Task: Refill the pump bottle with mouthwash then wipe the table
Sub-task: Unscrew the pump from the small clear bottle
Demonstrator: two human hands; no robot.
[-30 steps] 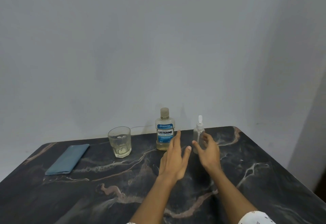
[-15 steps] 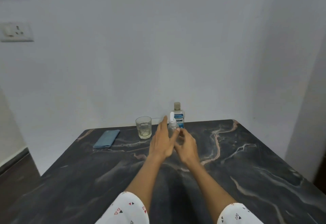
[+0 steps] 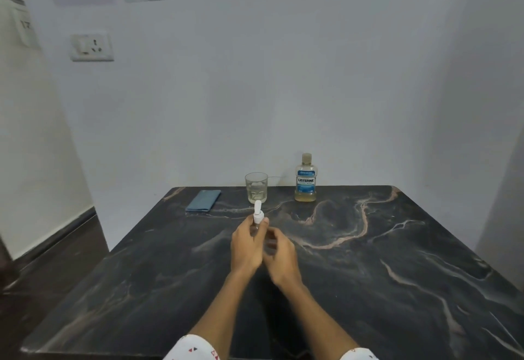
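A small clear pump bottle with a white pump top [image 3: 257,212] stands near the middle of the dark marble table [image 3: 382,260]. My left hand [image 3: 246,243] holds it just under the white top, thumb and fingers curled round its neck. My right hand [image 3: 279,254] is curled round the bottle's clear body, which is blurred and mostly hidden by both hands. The mouthwash bottle [image 3: 305,181], with a blue label and pale yellow liquid, stands capped at the table's far edge. A folded blue cloth [image 3: 203,200] lies at the far left.
A drinking glass [image 3: 256,188] with a little pale liquid stands at the far edge, between the cloth and the mouthwash bottle. The white wall rises right behind the table. A wall socket [image 3: 92,46] is up on the left. Floor shows beyond the table's left edge.
The pump bottle has come toward me from beside the mouthwash bottle to the table's middle. Both hands, open at first, now grip it. The view has pulled back.
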